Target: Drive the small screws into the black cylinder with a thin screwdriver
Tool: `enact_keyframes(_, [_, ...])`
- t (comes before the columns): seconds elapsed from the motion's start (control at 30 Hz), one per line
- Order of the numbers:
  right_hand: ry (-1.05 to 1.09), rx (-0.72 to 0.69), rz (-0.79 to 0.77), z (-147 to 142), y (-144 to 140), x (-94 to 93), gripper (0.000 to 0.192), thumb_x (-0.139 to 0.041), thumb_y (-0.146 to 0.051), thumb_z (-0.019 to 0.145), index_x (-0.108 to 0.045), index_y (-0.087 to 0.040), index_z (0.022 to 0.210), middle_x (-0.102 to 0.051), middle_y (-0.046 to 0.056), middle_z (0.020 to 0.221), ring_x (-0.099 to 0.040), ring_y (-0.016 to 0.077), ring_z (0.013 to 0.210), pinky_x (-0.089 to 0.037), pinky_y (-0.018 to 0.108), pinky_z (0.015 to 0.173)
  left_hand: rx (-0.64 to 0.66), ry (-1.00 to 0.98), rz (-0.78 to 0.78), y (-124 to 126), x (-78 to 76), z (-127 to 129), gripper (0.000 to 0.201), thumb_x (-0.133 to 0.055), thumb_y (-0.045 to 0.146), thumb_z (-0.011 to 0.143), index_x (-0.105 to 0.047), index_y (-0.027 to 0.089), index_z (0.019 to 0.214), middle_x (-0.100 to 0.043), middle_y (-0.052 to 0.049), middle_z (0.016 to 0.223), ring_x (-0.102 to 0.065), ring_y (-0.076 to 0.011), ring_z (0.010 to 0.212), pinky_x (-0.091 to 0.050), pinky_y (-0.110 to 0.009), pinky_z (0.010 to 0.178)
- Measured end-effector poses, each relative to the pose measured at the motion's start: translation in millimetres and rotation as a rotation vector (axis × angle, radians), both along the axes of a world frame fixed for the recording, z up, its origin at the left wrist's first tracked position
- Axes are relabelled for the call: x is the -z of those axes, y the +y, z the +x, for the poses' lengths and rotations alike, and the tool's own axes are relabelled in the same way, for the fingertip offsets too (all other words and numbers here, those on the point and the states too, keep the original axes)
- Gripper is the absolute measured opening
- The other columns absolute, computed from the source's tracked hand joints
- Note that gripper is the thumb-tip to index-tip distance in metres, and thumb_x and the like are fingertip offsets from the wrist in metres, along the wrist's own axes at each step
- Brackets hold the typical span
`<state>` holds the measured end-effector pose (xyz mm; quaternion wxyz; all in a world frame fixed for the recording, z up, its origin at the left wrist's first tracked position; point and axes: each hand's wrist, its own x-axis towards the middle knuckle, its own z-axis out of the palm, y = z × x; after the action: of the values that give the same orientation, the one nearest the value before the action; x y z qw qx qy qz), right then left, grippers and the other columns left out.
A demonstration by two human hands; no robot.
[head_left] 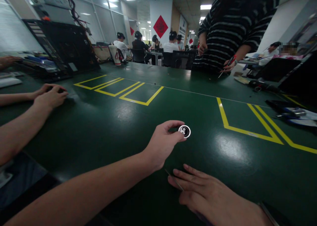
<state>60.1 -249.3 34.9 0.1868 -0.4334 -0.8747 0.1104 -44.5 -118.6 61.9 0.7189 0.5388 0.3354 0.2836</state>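
My left hand [162,143] reaches out over the green table [104,120] and pinches a small round black-and-white disc [184,131] between thumb and fingertips, just above or on the tabletop. My right hand [210,196] lies low near the front edge with its fingers stretched and flat. A thin dark strip [173,179] sticks out from under those fingers toward the left. I cannot tell whether the hand grips it.
Two forearms and hands of a co-worker [49,95] rest on the table at left. A person in a striped top [230,31] stands at the far side holding a red-handled tool [229,62]. Yellow taped boxes [123,90] mark the table. Tools lie at right [292,113], dark equipment [61,48] at back left.
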Motion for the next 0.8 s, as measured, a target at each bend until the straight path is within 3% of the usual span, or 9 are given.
enact_keyframes(0.13, [0.345, 0.200, 0.158, 8, -10, 0.3, 0.024, -0.050, -0.016, 0.082, -0.059, -0.019, 0.105, -0.067, 0.008, 0.106, -0.061, 0.0182, 0.102, -0.049, 0.031, 0.089, -0.012, -0.003, 0.000, 1, -1.2, -1, 0.029, -0.059, 0.004, 0.068, -0.061, 0.013, 0.095, -0.065, -0.006, 0.093, -0.061, -0.0147, 0.083, -0.050, -0.035, 0.083])
enact_keyframes(0.23, [0.632, 0.443, 0.035, 11, -11, -3.4, 0.016, -0.049, -0.021, 0.084, -0.065, -0.020, 0.085, -0.069, 0.004, 0.077, -0.066, 0.0156, 0.072, -0.055, 0.024, 0.060, 0.000, 0.006, -0.004, 3, -1.5, -2, 0.029, -0.060, 0.005, 0.069, -0.061, 0.014, 0.097, -0.064, -0.007, 0.095, -0.062, -0.0148, 0.083, -0.049, -0.037, 0.086])
enact_keyframes(0.33, [0.787, 0.587, -0.119, 10, -8, -3.4, 0.026, -0.048, -0.027, 0.085, -0.064, -0.018, 0.067, -0.065, 0.002, 0.061, -0.061, 0.0126, 0.055, -0.051, 0.021, 0.049, 0.018, 0.008, -0.007, 4, -0.6, -3, 0.029, -0.060, 0.006, 0.071, -0.061, 0.014, 0.098, -0.064, -0.007, 0.096, -0.062, -0.0152, 0.084, -0.049, -0.038, 0.087])
enact_keyframes(0.57, [0.744, 0.587, -0.206, 7, -5, 1.7, 0.026, -0.046, -0.030, 0.087, -0.064, -0.018, 0.071, -0.065, 0.002, 0.066, -0.061, 0.0118, 0.060, -0.050, 0.021, 0.054, 0.039, -0.006, -0.005, 4, 1.5, -3, 0.028, -0.060, 0.007, 0.071, -0.061, 0.015, 0.098, -0.064, -0.006, 0.098, -0.061, -0.0160, 0.087, -0.049, -0.037, 0.087])
enact_keyframes(0.8, [0.511, 0.507, -0.027, 2, -13, -8.5, 0.027, -0.043, -0.026, 0.088, -0.060, -0.019, 0.067, -0.062, 0.001, 0.061, -0.060, 0.0122, 0.055, -0.050, 0.022, 0.049, 0.017, -0.005, -0.016, 2, 2.1, -1, 0.029, -0.060, 0.005, 0.069, -0.061, 0.014, 0.096, -0.064, -0.007, 0.097, -0.061, -0.0164, 0.088, -0.049, -0.037, 0.086])
